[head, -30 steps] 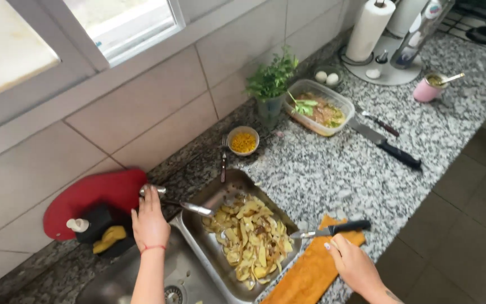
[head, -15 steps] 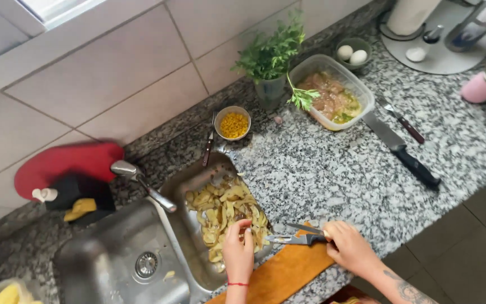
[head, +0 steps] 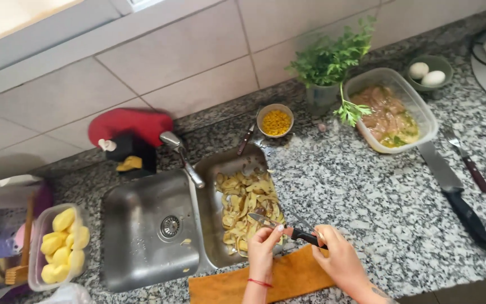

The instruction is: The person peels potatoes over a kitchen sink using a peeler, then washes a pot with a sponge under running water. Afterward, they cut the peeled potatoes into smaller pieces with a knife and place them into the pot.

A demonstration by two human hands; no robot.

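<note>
Head view: right hand grips a small knife by its handle while left hand pinches the blade, both over the peel-filled sink basin, catching scraps

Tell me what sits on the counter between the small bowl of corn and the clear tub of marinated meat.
In the head view, a glass of green herbs stands between the corn bowl and the meat tub, one sprig drooping toward the tub.
</note>
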